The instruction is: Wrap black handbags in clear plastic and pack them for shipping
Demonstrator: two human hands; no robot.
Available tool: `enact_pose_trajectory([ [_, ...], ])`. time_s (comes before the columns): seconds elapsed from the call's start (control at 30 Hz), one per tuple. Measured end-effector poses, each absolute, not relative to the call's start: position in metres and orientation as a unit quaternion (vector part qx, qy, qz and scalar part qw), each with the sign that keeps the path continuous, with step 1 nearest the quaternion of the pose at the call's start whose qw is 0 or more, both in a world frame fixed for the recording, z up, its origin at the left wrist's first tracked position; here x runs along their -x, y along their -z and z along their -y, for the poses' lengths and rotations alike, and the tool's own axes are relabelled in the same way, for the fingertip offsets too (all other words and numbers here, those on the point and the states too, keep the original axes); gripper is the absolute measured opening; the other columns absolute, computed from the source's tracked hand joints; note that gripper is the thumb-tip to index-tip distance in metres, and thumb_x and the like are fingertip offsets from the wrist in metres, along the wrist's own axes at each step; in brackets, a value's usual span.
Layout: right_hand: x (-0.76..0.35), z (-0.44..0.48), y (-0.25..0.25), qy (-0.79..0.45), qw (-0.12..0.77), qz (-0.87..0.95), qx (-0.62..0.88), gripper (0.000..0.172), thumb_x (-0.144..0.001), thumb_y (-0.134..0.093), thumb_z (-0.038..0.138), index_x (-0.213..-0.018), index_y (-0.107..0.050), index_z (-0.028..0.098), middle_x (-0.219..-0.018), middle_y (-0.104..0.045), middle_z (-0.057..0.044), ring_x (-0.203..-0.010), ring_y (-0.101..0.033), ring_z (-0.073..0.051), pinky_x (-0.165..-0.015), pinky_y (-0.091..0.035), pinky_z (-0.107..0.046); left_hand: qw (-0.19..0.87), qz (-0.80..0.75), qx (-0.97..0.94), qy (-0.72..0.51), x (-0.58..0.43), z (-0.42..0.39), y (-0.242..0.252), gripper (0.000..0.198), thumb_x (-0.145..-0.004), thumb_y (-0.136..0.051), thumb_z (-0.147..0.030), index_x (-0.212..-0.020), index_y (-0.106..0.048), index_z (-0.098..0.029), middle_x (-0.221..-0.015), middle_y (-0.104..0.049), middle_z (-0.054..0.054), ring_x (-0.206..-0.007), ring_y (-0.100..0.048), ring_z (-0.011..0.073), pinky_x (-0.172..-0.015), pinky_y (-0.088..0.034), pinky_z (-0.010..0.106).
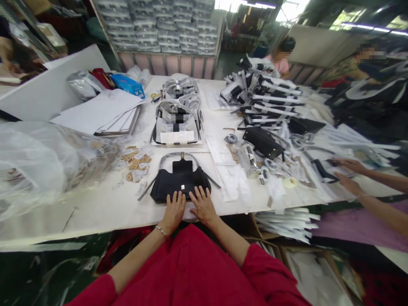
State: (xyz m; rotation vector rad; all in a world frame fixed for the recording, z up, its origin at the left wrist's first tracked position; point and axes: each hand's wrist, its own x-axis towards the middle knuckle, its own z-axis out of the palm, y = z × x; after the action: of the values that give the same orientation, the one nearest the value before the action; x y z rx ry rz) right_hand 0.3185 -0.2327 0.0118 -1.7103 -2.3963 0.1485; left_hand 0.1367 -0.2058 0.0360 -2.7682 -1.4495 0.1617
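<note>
A black handbag [162, 183] lies on the white table in front of me, its flap [182, 166] turned up and back and a metal clasp on its front. Behind it arches the wrapped handle [165, 156], and loose strap ends stick out at both sides. My left hand [175, 209] rests on the bag's lower front edge with fingers stretched out. Beside it my right hand [202, 205] lies flat on the bag's lower right part, fingers spread. Neither hand is wrapped around anything.
Behind the bag stands a row of wrapped handbags [177, 127]. Tags [137, 163] and a clear plastic sheet [47, 157] lie left; white strips [228, 174], a tape dispenser [248, 159] and a bag pile [270, 97] lie right. A co-worker's hands [350, 174] work at far right.
</note>
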Motion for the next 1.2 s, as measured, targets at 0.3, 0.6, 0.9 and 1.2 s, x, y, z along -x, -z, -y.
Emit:
enact_pose_trajectory([
  [0.3, -0.343, 0.34, -0.002, -0.112, 0.183, 0.735, 0.644, 0.055, -0.093, -0.05, 0.034, -0.145, -0.04, 0.015, -0.149, -0.044, -0.013, -0.143, -0.029, -0.024, -0.118, -0.02, -0.047, 0.026, 0.437, 0.898, -0.038, -0.143, 0.202, -0.045, 0.054, -0.09, -0.029, -0.01, -0.14, -0.049, -0.012, -0.139, -0.05, 0.027, -0.131, -0.046, 0.0404, -0.098, -0.039, 0.067],
  [0.6, -0.408, 0.545, 0.059, -0.322, 0.031, 0.326, 0.888, 0.023, -0.091, -0.05, 0.03, -0.083, -0.071, 0.024, -0.086, -0.073, -0.003, -0.082, -0.068, -0.019, -0.073, -0.048, -0.028, 0.048, 0.426, 0.901, -0.068, -0.149, 0.204, -0.051, 0.055, -0.088, -0.033, -0.011, -0.141, -0.047, -0.009, -0.141, -0.047, 0.028, -0.135, -0.041, 0.0411, -0.099, -0.039, 0.066],
  [0.9, -0.436, 0.607, 0.101, -0.404, -0.022, 0.016, 0.914, 0.039, -0.091, -0.044, 0.045, -0.093, -0.071, 0.016, -0.095, -0.073, -0.016, -0.089, -0.07, -0.029, -0.071, -0.05, -0.037, 0.077, 0.397, 0.91, -0.089, -0.145, 0.202, -0.047, 0.054, -0.091, -0.036, -0.016, -0.143, -0.043, -0.006, -0.142, -0.046, 0.028, -0.135, -0.04, 0.0417, -0.1, -0.041, 0.061],
  [1.2, -0.405, 0.598, 0.181, -0.298, -0.003, 0.014, 0.954, 0.101, -0.071, -0.065, 0.063, -0.15, -0.026, 0.013, -0.152, -0.027, -0.03, -0.136, -0.029, -0.05, -0.086, -0.04, -0.069, 0.087, 0.369, 0.922, -0.086, -0.138, 0.196, -0.038, 0.07, -0.094, -0.035, -0.02, -0.155, 0.0, -0.019, -0.145, -0.042, 0.026, -0.135, -0.04, 0.043, -0.098, -0.044, 0.063],
])
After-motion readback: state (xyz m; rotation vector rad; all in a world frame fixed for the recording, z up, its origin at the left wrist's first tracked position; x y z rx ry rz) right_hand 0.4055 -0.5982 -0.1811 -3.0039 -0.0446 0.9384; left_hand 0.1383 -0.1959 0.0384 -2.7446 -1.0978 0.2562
